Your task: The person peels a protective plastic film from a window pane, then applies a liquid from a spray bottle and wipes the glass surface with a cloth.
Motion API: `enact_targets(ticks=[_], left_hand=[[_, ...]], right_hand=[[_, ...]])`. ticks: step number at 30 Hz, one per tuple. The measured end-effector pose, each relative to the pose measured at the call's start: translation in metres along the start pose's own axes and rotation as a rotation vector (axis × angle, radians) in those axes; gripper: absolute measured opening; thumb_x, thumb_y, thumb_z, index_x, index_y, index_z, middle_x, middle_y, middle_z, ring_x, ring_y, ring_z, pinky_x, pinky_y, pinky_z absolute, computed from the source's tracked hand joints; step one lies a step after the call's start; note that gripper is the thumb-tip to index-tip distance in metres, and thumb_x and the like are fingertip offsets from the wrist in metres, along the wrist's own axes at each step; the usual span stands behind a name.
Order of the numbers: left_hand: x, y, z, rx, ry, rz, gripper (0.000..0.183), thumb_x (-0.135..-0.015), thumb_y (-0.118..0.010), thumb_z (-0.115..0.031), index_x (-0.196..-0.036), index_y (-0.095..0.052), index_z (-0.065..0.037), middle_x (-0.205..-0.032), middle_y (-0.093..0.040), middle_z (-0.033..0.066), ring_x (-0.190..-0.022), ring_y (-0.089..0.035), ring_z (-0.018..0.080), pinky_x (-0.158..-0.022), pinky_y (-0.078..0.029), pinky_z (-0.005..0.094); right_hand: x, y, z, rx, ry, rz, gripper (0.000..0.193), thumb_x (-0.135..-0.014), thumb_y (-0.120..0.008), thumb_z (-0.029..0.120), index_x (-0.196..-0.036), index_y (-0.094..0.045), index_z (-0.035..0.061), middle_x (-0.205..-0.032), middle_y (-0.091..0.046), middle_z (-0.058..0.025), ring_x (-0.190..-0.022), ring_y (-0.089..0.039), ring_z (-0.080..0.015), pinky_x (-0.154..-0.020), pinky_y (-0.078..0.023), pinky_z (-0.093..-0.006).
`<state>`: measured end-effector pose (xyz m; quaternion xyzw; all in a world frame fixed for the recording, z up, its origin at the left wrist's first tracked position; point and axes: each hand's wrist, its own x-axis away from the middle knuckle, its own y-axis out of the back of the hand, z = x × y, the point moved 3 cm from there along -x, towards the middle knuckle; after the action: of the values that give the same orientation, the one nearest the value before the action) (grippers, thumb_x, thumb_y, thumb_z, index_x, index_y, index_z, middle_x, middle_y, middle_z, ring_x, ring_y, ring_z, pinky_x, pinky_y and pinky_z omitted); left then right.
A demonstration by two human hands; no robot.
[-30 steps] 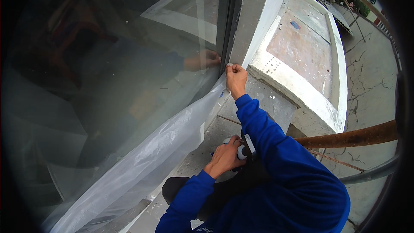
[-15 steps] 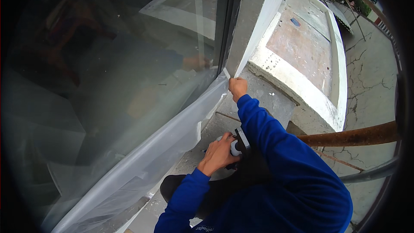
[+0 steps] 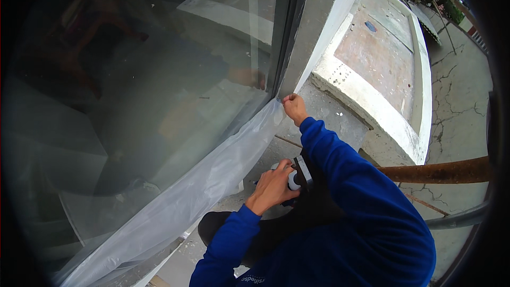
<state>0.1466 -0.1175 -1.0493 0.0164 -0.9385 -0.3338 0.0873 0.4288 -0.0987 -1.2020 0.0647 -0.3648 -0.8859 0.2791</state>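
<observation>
My right hand [image 3: 295,108] reaches to the foot of the window frame's corner, its fingers pinched together at the end of a translucent plastic film [image 3: 196,180]. What exactly lies between the fingertips is too small to make out. The film runs along the bottom of the large glass pane [image 3: 159,101] toward the lower left, wrinkled and hanging loose at its lower side. Closer to my body, my left hand [image 3: 270,188] is wrapped round a white-and-black dispenser [image 3: 303,172] with a straight pale edge. My palm and fingers hide much of it.
A dark frame strip [image 3: 287,37] and a grey-white wall post [image 3: 313,26] rise beside the glass. Beyond the ledge lies a concrete slab with a raised white rim [image 3: 366,103]. A rusty pole [image 3: 441,171] and a grey pipe [image 3: 459,218] cross at right.
The film's upper edge has settled against the bottom of the pane, and the sheet looks more crumpled. My right hand's fingers have shifted slightly at the corner; the left keeps its hold.
</observation>
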Motion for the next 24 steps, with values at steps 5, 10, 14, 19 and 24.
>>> enact_targets(ticks=[5,10,14,19,24], left_hand=[[0.003,0.001,0.007,-0.007,0.038,0.01,0.059,-0.07,-0.081,-0.028,-0.124,-0.065,-0.01,-0.135,-0.057,0.0144,-0.094,-0.069,0.0455,-0.088,-0.056,0.0535],[0.003,0.0,0.009,0.018,0.041,-0.025,0.051,-0.068,-0.085,-0.031,-0.112,-0.07,-0.009,-0.137,-0.056,0.0145,-0.093,-0.068,0.046,-0.085,-0.056,0.0532],[0.001,0.001,0.008,0.021,0.036,-0.026,0.052,-0.068,-0.085,-0.031,-0.112,-0.07,-0.009,-0.137,-0.056,0.015,-0.093,-0.068,0.0461,-0.086,-0.056,0.0531],[-0.001,-0.003,0.011,-0.006,0.038,0.016,0.063,-0.069,-0.082,-0.027,-0.127,-0.065,-0.01,-0.136,-0.056,0.0153,-0.095,-0.069,0.0462,-0.089,-0.056,0.0538],[-0.004,-0.004,0.01,0.021,0.043,-0.007,0.051,-0.066,-0.086,-0.03,-0.11,-0.07,-0.009,-0.137,-0.057,0.0156,-0.094,-0.068,0.0463,-0.085,-0.056,0.053]], right_hand=[[-0.011,-0.018,0.016,-0.746,-0.299,-0.122,0.013,-0.093,-0.06,0.008,-0.097,-0.069,0.0001,-0.092,-0.073,-0.0093,-0.079,-0.068,-0.0179,-0.072,-0.053,-0.03],[-0.013,-0.022,0.02,-0.513,-0.139,-0.239,0.013,-0.09,-0.068,0.011,-0.092,-0.075,-0.0002,-0.081,-0.073,-0.0066,-0.071,-0.066,-0.0144,-0.069,-0.052,-0.0298],[-0.012,-0.022,0.024,-0.402,-0.133,-0.27,0.015,-0.086,-0.07,0.013,-0.084,-0.074,-0.0011,-0.076,-0.073,-0.01,-0.07,-0.067,-0.0183,-0.069,-0.052,-0.033],[-0.009,-0.02,0.024,-0.181,-0.127,-0.307,0.02,-0.083,-0.072,0.018,-0.083,-0.073,-0.002,-0.078,-0.073,-0.0184,-0.074,-0.072,-0.0313,-0.073,-0.055,-0.0418],[-0.001,-0.014,0.026,-0.176,-0.181,-0.339,0.025,-0.084,-0.071,0.024,-0.091,-0.073,-0.0002,-0.085,-0.073,-0.0231,-0.086,-0.072,-0.0404,-0.082,-0.056,-0.0471]])
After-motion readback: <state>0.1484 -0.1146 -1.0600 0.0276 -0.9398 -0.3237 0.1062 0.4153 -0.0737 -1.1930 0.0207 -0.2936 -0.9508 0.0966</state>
